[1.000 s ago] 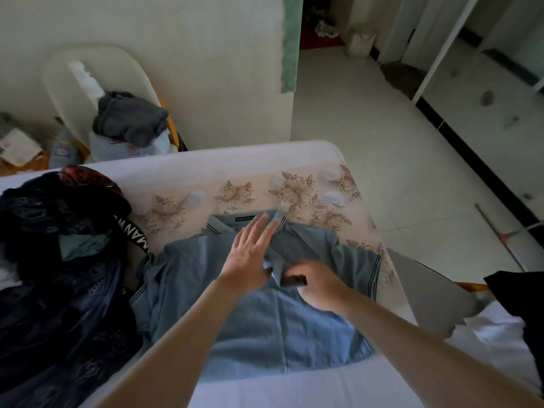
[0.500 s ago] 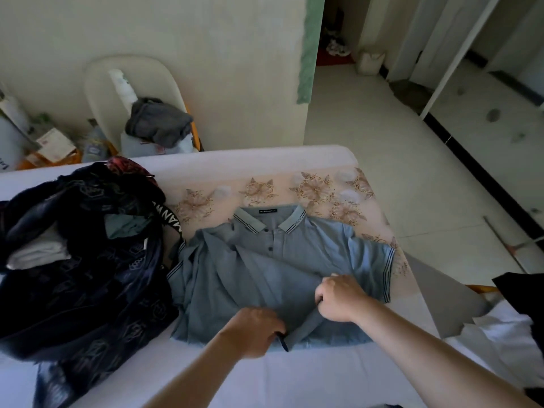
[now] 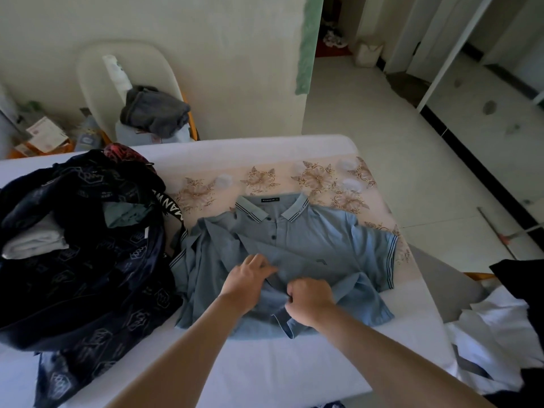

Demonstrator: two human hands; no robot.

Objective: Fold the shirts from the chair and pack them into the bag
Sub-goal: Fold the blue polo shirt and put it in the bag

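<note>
A light blue polo shirt lies face up on the bed, collar away from me, its left side folded inward. My left hand presses flat on the folded cloth near the shirt's middle. My right hand is closed, pinching the shirt's lower fabric just right of the left hand. A dark patterned bag sits open at the left, with a white and a teal folded garment inside. At the right edge, a chair holds white and black clothes.
The bed has a white sheet and a floral band along its far side. Behind it stands a cream chair with a grey garment. Boxes and papers lie at the far left. Tiled floor opens to the right.
Both hands moved up from the shirt's lower hem toward its middle, and the hem's lower fabric now lies bunched under my right hand. Earlier, the hands were at the collar.
</note>
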